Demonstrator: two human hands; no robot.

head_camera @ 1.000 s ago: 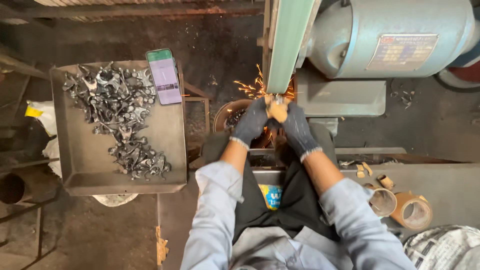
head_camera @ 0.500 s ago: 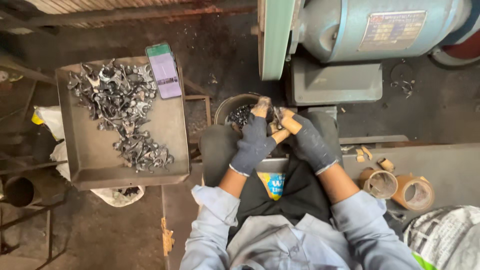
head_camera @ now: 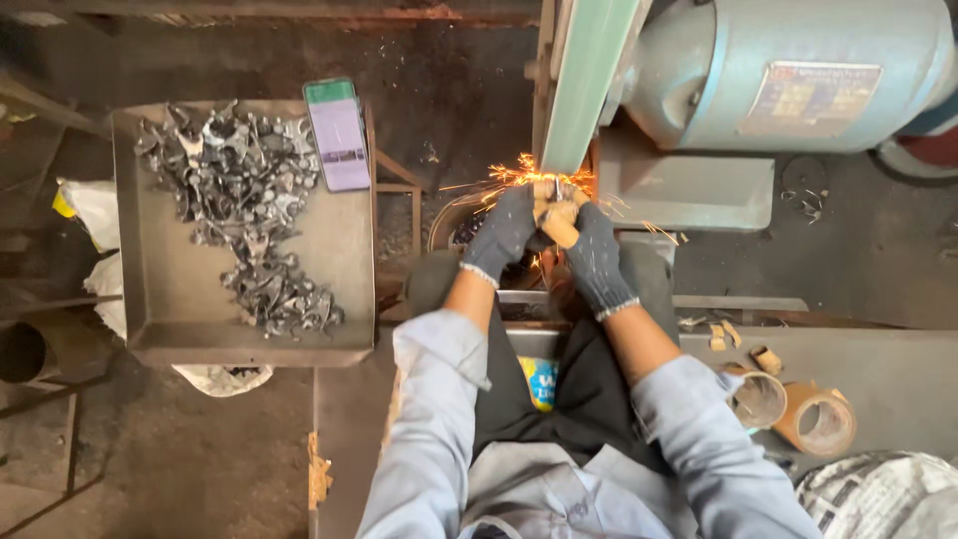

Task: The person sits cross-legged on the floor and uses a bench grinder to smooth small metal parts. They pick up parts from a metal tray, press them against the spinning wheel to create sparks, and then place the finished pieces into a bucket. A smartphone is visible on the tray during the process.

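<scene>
Both gloved hands, left hand [head_camera: 506,232] and right hand [head_camera: 591,256], pinch a small metal piece [head_camera: 555,193] against the green grinding belt [head_camera: 587,85]; slipping could scrape fingers.

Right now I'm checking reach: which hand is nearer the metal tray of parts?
Left. The left hand is at the sanding belt, just right of the tray; the right hand is farther right.

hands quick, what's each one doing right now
Left hand: gloved, closed on a small metal piece held at the green belt, sparks flying.
Right hand: gloved, closed on the same piece.
</scene>
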